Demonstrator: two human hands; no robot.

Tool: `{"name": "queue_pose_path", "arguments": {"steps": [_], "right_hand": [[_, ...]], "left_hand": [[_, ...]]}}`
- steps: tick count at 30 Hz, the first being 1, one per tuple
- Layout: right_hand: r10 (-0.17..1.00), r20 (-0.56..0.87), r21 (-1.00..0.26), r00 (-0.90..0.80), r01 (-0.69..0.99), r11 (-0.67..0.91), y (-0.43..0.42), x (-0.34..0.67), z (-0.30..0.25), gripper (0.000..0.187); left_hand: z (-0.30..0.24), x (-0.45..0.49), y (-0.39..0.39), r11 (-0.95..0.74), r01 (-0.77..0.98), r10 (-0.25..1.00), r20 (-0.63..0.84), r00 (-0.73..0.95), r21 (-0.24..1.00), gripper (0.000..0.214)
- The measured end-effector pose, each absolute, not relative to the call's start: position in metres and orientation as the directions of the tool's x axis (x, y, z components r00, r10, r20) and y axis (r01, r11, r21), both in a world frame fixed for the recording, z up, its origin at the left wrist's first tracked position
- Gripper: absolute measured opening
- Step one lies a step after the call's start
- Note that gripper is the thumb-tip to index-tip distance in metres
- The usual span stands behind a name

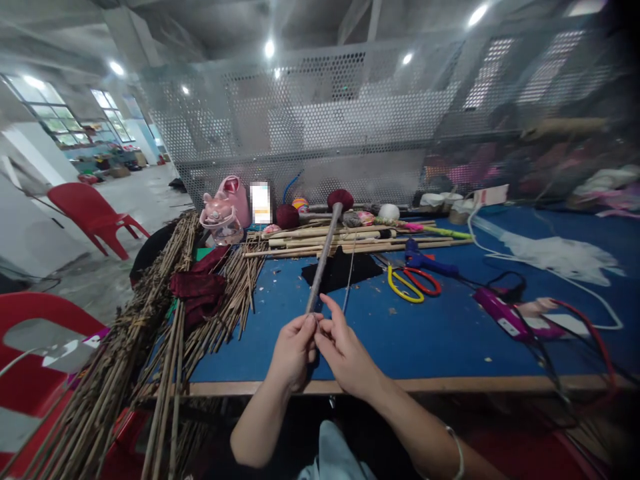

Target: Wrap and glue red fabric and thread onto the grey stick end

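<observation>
Your L hand (293, 350) pinches grey rod (325, 257) nr worktop (420, 340) front edge, axis twd back edge; R hand (347, 350) adj., grip unclear.

I can't read any words or numbers here. Ahead of the left hand (294, 347) and a bit to its left, a lit screen (261, 203) is blurred into little squares. Far ahead and to the right of the right hand (345, 350), a pale card (493, 195) has small red marks, but they are too tiny to read.
</observation>
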State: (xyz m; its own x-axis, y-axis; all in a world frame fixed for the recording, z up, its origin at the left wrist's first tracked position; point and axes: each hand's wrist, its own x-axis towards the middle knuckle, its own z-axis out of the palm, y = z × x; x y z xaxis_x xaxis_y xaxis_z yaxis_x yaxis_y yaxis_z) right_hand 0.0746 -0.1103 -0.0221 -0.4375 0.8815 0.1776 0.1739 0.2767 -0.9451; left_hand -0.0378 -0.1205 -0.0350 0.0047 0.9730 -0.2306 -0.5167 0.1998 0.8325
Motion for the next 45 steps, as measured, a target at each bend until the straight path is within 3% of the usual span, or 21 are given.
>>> {"name": "queue_pose_path", "arguments": {"steps": [5, 8, 11, 15, 24, 32, 35, 38, 41, 45], "right_hand": [[0.931, 0.043, -0.995, -0.362, 0.073, 0.075, -0.104, 0.076, -0.030, 0.044], [0.928, 0.189, -0.953, -0.322, 0.167, 0.252, -0.095, 0.081, -0.022, 0.029], [0.864, 0.312, -0.872, -0.396, 0.242, 0.425, -0.088, 0.086, -0.010, 0.020], [0.888, 0.272, -0.879, -0.372, 0.279, 0.386, -0.086, 0.088, -0.004, 0.010], [0.924, 0.232, -0.919, -0.303, 0.243, 0.310, -0.090, 0.085, -0.015, 0.016], [0.900, 0.396, -0.853, -0.184, 0.288, 0.435, -0.099, 0.079, -0.025, 0.016], [0.882, 0.469, -0.821, -0.049, 0.342, 0.456, -0.094, 0.087, -0.021, 0.016], [0.884, 0.442, -0.872, 0.149, 0.303, 0.385, -0.088, 0.102, -0.009, 0.020], [0.899, 0.411, -0.900, 0.151, 0.227, 0.373, -0.083, 0.121, 0.001, 0.029], [0.953, 0.289, -0.822, 0.096, 0.535, 0.195, -0.069, 0.155, -0.008, 0.023]], "left_hand": [[-0.035, -0.039, -0.122, 0.193, -0.509, 0.979, -0.199, 0.044, 0.839, 0.036], [-0.037, -0.039, -0.122, 0.211, -0.503, 0.976, -0.210, 0.059, 0.838, 0.036], [-0.040, -0.039, -0.122, 0.206, -0.471, 0.978, -0.202, 0.061, 0.857, 0.036], [-0.043, -0.037, -0.122, 0.179, -0.380, 0.984, -0.175, 0.045, 0.908, 0.036], [-0.042, -0.037, -0.123, 0.202, -0.368, 0.979, -0.194, 0.059, 0.908, 0.036], [-0.041, -0.037, -0.123, 0.210, -0.394, 0.977, -0.202, 0.062, 0.895, 0.036], [-0.040, -0.037, -0.123, 0.216, -0.423, 0.975, -0.216, 0.047, 0.880, 0.037], [-0.039, -0.037, -0.123, 0.220, -0.452, 0.973, -0.230, 0.032, 0.864, 0.037], [-0.038, -0.038, -0.122, 0.226, -0.425, 0.972, -0.231, 0.041, 0.876, 0.036], [-0.039, -0.038, -0.122, 0.222, -0.398, 0.973, -0.229, 0.031, 0.890, 0.034]]}}
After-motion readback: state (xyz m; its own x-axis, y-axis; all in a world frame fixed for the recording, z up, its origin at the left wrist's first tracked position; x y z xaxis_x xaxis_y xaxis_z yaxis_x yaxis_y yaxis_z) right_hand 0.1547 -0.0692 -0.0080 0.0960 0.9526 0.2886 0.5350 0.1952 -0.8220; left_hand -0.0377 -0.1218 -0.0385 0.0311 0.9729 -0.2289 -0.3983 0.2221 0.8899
